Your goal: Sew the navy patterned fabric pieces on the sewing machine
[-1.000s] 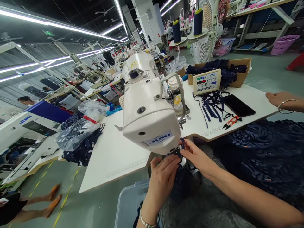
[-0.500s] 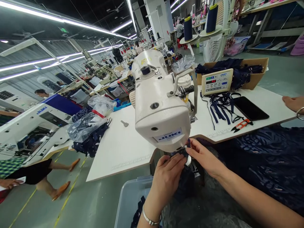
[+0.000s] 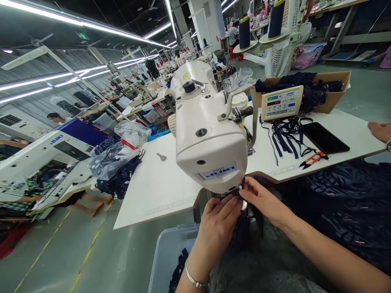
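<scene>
Under the head of a white sewing machine (image 3: 210, 150), both hands work close together at a small dark navy fabric piece (image 3: 226, 196). My left hand (image 3: 219, 221) is closed, its fingers pressed together on the fabric from the left. From the right, my right hand (image 3: 261, 199) pinches the navy material just beneath the head's lower edge. A small white piece (image 3: 244, 204) shows between the hands; what it is I cannot make out. The needle and the stitching spot are hidden by the machine head and my fingers.
Thread snips (image 3: 314, 159), a black phone (image 3: 326, 137) and navy straps (image 3: 284, 138) lie right on the tabletop, near a control panel (image 3: 282, 103) and a cardboard box (image 3: 336, 97). A plastic bin (image 3: 161, 248) stands below left. Another person's hand (image 3: 380, 132) rests at the far right.
My hands stay at the same spot, with slightly less of the white piece showing between them. The view has shifted slightly. At the left, a walking person has moved behind the neighbouring machine.
</scene>
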Action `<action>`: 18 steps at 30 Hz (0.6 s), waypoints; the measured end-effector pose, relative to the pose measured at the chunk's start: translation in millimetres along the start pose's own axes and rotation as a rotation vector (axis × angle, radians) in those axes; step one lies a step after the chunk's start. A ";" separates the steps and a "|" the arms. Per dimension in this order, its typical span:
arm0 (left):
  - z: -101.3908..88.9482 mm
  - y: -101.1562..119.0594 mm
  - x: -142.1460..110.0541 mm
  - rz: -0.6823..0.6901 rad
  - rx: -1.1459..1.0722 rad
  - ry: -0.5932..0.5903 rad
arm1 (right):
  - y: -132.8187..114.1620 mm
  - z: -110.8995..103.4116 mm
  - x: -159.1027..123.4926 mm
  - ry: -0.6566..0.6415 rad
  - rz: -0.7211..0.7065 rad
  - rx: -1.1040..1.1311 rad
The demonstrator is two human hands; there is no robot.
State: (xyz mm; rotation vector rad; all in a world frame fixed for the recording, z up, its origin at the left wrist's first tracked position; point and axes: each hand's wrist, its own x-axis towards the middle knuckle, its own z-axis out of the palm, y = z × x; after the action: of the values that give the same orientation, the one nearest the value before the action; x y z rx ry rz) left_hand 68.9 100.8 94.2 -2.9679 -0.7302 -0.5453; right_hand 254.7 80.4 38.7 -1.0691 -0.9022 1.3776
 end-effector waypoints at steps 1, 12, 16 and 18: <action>0.5 0.4 -0.4 -0.010 -0.022 0.004 | 0.7 0.4 -0.3 -0.001 -0.003 -0.005; 4.0 5.7 -3.5 -0.073 -0.003 -0.008 | -7.5 -2.7 13.9 0.053 -0.098 -0.211; 8.8 18.1 -4.8 -0.175 0.087 0.019 | -21.0 -15.7 38.8 -0.076 -0.187 -0.454; 12.9 25.5 -4.7 -0.228 0.138 0.053 | -27.8 -18.0 48.9 -0.132 -0.238 -0.548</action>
State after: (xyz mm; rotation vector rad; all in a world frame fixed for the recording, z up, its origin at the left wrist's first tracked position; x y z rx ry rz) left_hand 80.9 77.6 81.8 -2.7506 -1.0625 -0.5562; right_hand 281.6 130.5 54.7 -1.2326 -1.5097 1.0321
